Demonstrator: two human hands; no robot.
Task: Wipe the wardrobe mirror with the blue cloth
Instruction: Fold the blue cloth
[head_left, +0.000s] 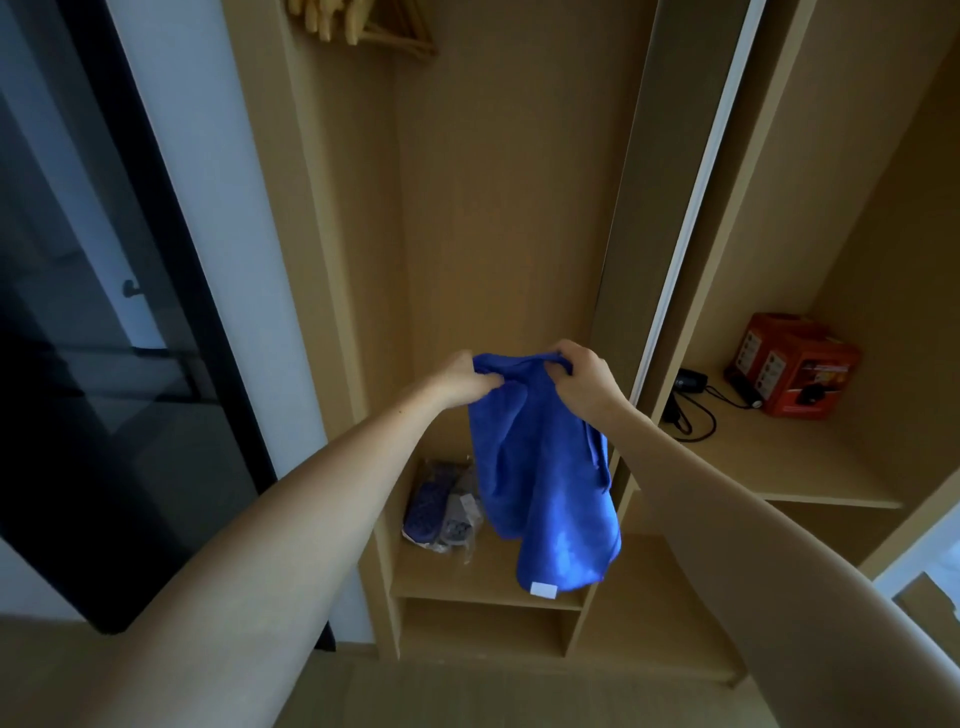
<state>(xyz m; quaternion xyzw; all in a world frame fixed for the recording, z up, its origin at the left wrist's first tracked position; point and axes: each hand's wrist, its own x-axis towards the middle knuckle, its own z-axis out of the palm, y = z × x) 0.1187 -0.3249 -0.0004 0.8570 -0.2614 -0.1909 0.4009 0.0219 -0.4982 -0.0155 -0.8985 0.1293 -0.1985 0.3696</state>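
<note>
Both hands, left (464, 382) and right (584, 382), pinching the top edge of the blue cloth (545, 478) hanging before the open wardrobe (509, 208); risk of trailing folds smearing the mirror (810, 218) unless bunched first.

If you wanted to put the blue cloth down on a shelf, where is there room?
Bare patches: the right shelf in front of the red box and black cable, and the middle shelf in front of the plastic-wrapped packet. It is crowded at the right shelf's back. Both hands grip the blue cloth.
</note>
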